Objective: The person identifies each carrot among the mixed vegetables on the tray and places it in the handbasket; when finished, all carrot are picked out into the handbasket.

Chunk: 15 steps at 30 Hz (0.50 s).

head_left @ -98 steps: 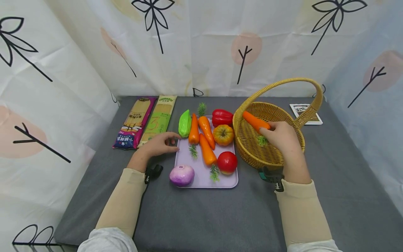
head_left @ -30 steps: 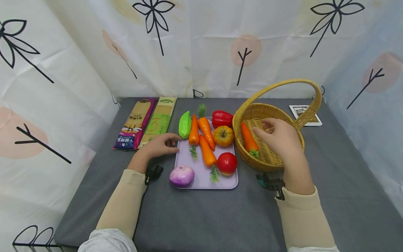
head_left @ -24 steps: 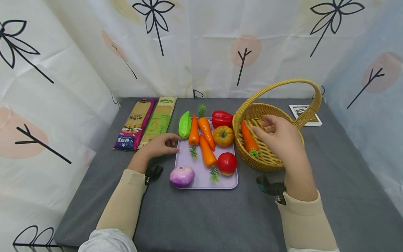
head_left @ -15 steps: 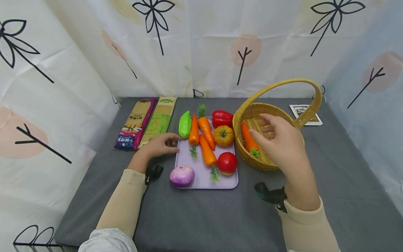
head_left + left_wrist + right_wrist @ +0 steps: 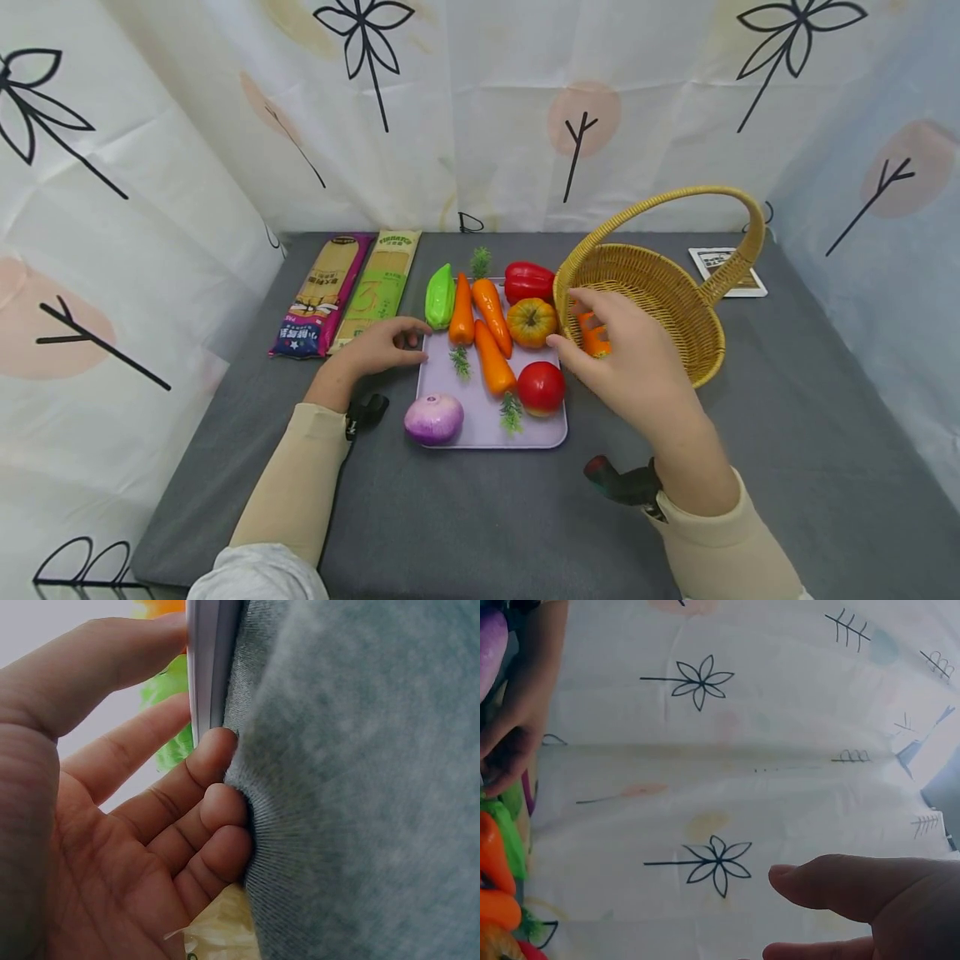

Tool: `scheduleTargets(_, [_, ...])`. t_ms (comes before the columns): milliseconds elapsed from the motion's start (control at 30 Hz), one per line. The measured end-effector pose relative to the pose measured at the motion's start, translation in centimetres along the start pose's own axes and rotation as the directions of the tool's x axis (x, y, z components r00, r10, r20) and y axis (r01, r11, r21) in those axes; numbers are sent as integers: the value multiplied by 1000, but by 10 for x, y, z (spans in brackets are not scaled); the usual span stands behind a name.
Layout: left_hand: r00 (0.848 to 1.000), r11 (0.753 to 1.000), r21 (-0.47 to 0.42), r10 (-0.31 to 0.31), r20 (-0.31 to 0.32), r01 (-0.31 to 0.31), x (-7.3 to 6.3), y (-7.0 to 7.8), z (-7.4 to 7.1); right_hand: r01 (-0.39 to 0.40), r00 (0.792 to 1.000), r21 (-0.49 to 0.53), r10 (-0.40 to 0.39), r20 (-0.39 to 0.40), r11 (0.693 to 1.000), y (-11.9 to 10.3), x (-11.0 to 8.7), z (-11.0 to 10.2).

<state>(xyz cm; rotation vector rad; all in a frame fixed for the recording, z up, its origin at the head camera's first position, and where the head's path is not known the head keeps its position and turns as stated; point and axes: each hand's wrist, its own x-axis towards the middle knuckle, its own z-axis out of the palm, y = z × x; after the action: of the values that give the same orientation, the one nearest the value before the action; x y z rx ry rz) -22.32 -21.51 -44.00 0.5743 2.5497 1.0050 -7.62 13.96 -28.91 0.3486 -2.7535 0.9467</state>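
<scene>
My left hand (image 5: 386,344) rests at the left edge of the lilac tray (image 5: 480,433). In the left wrist view its thumb and index fingertips touch the tray's rim (image 5: 206,667), the other fingertips on the grey cloth. My right hand (image 5: 630,362), fingers spread and holding nothing, hovers over the left rim of the wicker basket (image 5: 697,350). Partly hidden behind it, a carrot (image 5: 592,336) lies in the basket. On the tray are three carrots (image 5: 493,360), a tomato (image 5: 542,387), a small pumpkin (image 5: 532,322), a red pepper (image 5: 528,282), a green pepper (image 5: 440,297) and an onion (image 5: 434,418).
Two noodle packs, one purple (image 5: 322,296) and one green (image 5: 377,292), lie left of the tray. A white-framed card (image 5: 742,287) sits behind the basket. Its tall handle (image 5: 675,193) arches above it. A patterned curtain (image 5: 495,100) encloses the grey table (image 5: 480,525).
My right hand laid the carrot down in the basket and let go. It then moved left and toward me, to the basket's tray-side rim. My left hand stayed put.
</scene>
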Motion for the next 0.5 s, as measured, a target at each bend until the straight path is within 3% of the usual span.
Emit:
scheduleTargets(167, [1000, 1000, -1, 7, -5, -7, 0, 1, 0, 59, 998, -17, -58, 37, 998, -4, 3, 16])
scheduleTargets(500, [1000, 1000, 9, 20, -9, -20, 0, -1, 0, 28, 984, -49, -18, 176, 998, -7, 12, 48])
